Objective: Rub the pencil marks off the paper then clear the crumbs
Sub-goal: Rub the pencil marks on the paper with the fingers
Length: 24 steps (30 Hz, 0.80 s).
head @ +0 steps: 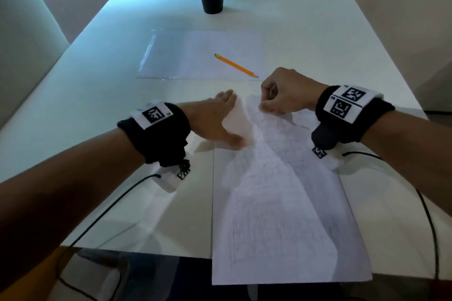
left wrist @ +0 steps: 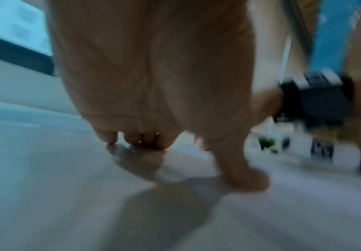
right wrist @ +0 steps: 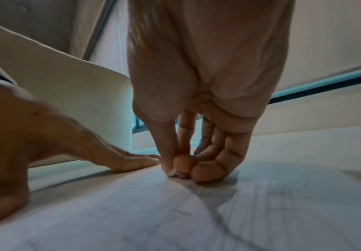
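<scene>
- Paper sheet (head: 281,203), white with faint grey pencil marks, lies on the white table (head: 97,105), its near edge overhanging.
- Left hand (head: 215,120), fingers straight, presses flat on the sheet's far-left edge.
- Right hand (head: 286,91) has fingertips (right wrist: 205,173) bunched against the far end; whatever they pinch is hidden.
- Yellow pencil (head: 236,65) rests beyond on a clear plastic sleeve (head: 190,56).

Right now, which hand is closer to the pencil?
Right. The right hand sits just below the pencil tip, pinching at the paper. The left hand lies flat on the paper's left edge, farther off.
</scene>
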{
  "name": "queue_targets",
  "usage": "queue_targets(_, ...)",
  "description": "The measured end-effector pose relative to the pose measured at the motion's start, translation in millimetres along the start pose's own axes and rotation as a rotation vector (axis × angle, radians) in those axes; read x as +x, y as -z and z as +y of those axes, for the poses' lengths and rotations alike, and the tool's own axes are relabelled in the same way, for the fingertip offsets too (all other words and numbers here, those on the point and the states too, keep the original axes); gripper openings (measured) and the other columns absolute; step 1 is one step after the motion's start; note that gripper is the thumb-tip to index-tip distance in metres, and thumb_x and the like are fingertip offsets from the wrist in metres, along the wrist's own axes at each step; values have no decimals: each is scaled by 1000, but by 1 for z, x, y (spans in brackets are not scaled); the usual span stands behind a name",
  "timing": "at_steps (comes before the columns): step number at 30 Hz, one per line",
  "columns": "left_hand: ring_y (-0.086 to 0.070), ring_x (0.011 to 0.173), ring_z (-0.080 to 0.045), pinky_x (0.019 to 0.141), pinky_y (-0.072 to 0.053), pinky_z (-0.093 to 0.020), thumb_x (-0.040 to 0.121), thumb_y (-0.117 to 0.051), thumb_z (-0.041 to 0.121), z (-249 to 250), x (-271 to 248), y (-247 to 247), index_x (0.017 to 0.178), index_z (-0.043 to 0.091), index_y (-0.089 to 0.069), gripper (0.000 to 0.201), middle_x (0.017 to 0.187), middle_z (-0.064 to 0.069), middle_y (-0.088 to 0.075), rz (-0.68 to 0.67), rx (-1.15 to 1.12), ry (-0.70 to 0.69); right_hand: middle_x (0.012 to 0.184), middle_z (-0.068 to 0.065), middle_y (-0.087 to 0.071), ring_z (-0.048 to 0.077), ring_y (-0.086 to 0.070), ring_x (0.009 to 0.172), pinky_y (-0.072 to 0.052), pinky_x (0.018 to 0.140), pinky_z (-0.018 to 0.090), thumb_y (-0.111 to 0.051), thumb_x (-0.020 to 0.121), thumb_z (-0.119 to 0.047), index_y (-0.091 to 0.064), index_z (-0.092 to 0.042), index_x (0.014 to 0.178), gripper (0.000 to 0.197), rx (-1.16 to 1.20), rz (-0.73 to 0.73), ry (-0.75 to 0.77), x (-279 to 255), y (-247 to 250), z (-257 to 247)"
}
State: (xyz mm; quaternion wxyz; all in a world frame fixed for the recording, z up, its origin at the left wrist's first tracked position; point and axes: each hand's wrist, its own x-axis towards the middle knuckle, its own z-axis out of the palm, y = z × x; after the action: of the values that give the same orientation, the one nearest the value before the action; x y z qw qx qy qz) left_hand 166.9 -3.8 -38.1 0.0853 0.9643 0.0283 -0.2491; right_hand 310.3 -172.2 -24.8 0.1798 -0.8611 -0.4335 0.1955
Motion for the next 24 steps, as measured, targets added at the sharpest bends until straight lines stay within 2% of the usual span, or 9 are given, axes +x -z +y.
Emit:
queue_targets(4, 20, 150, -14, 124, 5, -45, 67, -53, 86, -2, -3, -14, 155, 17, 21, 134, 162, -1, 27, 2, -49, -27, 63, -1, -69, 6, -63, 59, -55, 66, 27, -76, 80, -15, -72, -11, 69, 13, -54, 5, 72, 2, 1, -9)
queue_targets(8, 21, 150, -16, 121, 10, -54, 72, -53, 85, 1, -3, -7, 154, 29, 21, 124, 162, 1, 27, -26, 5, -14, 63, -8, -63, 6, -60, 65, -48, 60, 20, -75, 80, -16, -73, -10, 69, 12, -56, 55, 129, 13, -7, -20)
queue_targets(11, 18, 151, -18, 119, 12, -56, 73, -54, 84, 6, -3, -3, 155, 26, 20, 124, 163, -1, 25, -46, 67, 12, 60, -10, -58, 7, -58, 62, -45, 57, 21, -73, 80, -13, -72, -8, 68, 13, -66, 98, 125, 18, -14, -23)
queue_targets(14, 15, 152, -21, 119, 12, -56, 74, -55, 82, 10, -3, 1, 156, 24, 18, 123, 164, -4, 21, -49, 84, 27, 59, -5, -62, 3, -55, 57, -40, 53, 13, -71, 78, -13, -71, -9, 66, 13, -88, 6, 173, 16, -19, -30)
queue_targets(18, 14, 152, -21, 119, 11, -57, 73, -53, 84, 14, -3, 2, 155, 24, 20, 125, 163, -3, 23, -63, 122, 58, 60, -7, -61, 5, -56, 58, -43, 59, 24, -73, 78, -14, -70, -14, 62, 17, -57, 77, 128, 20, -13, -24)
queue_targets(22, 16, 152, -22, 117, 15, -60, 72, -52, 85, 16, -3, 3, 155, 28, 18, 124, 164, -2, 21, -73, 120, 79, 59, -6, -62, 3, -55, 55, -42, 56, 19, -74, 78, -14, -68, -16, 61, 18, -105, -62, 206, 13, -16, -32)
queue_targets(24, 20, 150, -24, 116, 17, -60, 70, -52, 87, 16, -4, 2, 155, 28, 20, 125, 164, 0, 23, -67, 136, 96, 56, -8, -60, 3, -54, 54, -42, 57, 22, -74, 79, -15, -67, -17, 59, 21, -95, 13, 166, 16, -12, -27)
